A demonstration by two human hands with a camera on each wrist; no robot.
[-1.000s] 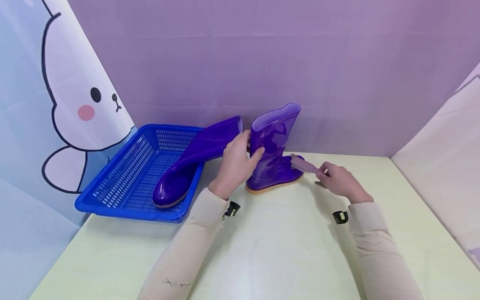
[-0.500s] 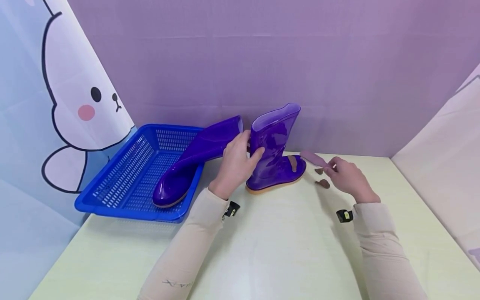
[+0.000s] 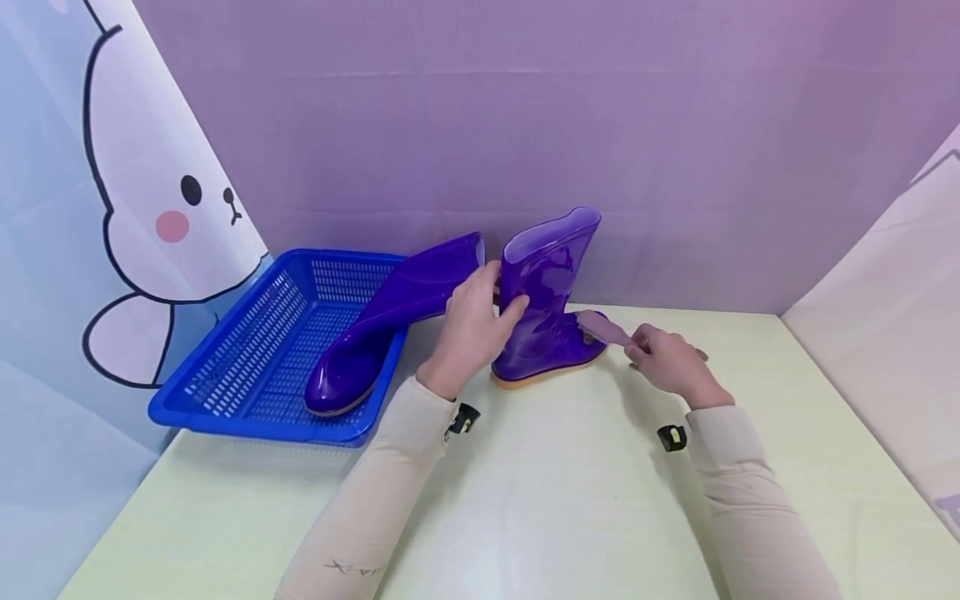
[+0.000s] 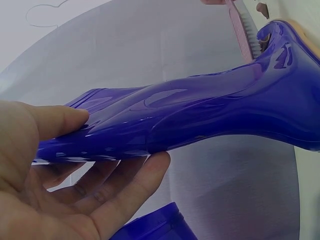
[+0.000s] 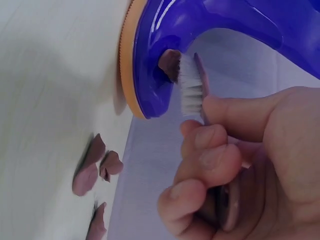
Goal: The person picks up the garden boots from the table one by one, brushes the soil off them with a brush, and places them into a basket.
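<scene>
A glossy purple rain boot [image 3: 536, 333] with a tan sole stands upright on the table, toe to the right. My left hand [image 3: 472, 325] grips its shaft from the left side, thumb on the near face and fingers behind. My right hand [image 3: 669, 362] holds a pink brush [image 3: 603, 327] by its handle, with the white bristles [image 5: 190, 85] against a brown lump [image 5: 170, 64] on the boot's toe. Several brown pieces [image 5: 86, 172] lie on the table beside the toe in the right wrist view; in the head view my right hand mostly hides them.
A blue plastic basket [image 3: 258, 429] stands at the left. The second purple boot [image 3: 420, 287] lies slanted over its right side, toe inside and shaft out toward the back. A purple cloth backdrop [image 3: 480, 133] hangs behind the pale table [image 3: 555, 492].
My right hand first drew the brush off the toe to the right, baring the brown lump and loose pieces, then brought it back left onto the toe. My left hand and the boot stayed still.
</scene>
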